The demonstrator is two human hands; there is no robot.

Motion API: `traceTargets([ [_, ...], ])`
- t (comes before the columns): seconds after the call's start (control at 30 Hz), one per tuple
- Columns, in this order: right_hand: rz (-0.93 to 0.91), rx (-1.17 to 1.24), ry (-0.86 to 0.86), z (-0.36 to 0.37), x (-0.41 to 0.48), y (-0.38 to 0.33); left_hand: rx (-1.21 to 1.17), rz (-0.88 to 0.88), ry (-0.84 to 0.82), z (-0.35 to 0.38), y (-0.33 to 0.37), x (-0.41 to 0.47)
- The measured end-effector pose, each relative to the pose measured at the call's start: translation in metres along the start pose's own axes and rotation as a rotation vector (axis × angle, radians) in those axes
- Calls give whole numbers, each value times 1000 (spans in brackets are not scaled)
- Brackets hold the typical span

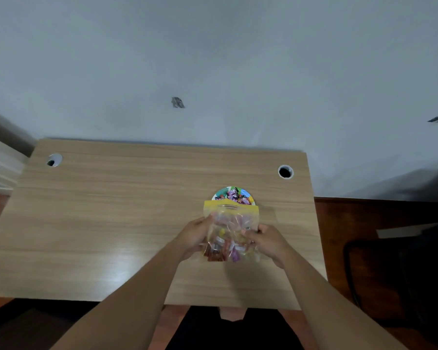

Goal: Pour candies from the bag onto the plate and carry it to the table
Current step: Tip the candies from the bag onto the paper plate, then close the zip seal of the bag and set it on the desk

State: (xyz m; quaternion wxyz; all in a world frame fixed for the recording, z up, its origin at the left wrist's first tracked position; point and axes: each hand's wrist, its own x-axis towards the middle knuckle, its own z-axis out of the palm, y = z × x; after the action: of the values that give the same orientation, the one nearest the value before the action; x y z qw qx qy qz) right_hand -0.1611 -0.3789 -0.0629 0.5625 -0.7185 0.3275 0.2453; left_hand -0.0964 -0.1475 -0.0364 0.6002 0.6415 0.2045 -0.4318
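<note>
A clear plastic candy bag (230, 231) with a yellow top strip is held above the wooden desk (111, 210), its yellow end pointing away from me. Wrapped candies in red, purple and yellow lie in the bag's near end. My left hand (196, 234) grips the bag's left side. My right hand (266, 239) grips its right side. Just beyond the bag sits a small colourful plate (234, 194) with several wrapped candies on it; the bag's top hides the plate's near edge.
Two round cable holes sit in the desk's far corners, one at the left (54, 160) and one at the right (285, 172). A pale wall rises behind the desk. A dark chair (395, 269) stands on the reddish floor to the right.
</note>
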Motion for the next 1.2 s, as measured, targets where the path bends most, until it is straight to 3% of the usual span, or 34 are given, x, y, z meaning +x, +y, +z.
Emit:
traceTargets([
  [0.2, -81, 182, -8, -15, -14, -33, 2, 199, 28, -23, 19, -10],
  [0.4, -248, 127, -17, -23, -26, -72, -13, 335, 17, -51, 46, -27],
  [0.67, -287, 71, -117, -10, -34, -115, -101, 552, 70, -74, 89, -56],
  [0.8, -298, -39, -209, -8, -32, -134, -98, 640, 109, -87, 96, -63],
  [0.9, -383, -157, -156, -8, -38, -159, -1, 717, 178, -97, 103, -70],
  [1.2, -842, -531, -39, 46, -73, -233, 149, 893, 215, -97, 118, -88],
])
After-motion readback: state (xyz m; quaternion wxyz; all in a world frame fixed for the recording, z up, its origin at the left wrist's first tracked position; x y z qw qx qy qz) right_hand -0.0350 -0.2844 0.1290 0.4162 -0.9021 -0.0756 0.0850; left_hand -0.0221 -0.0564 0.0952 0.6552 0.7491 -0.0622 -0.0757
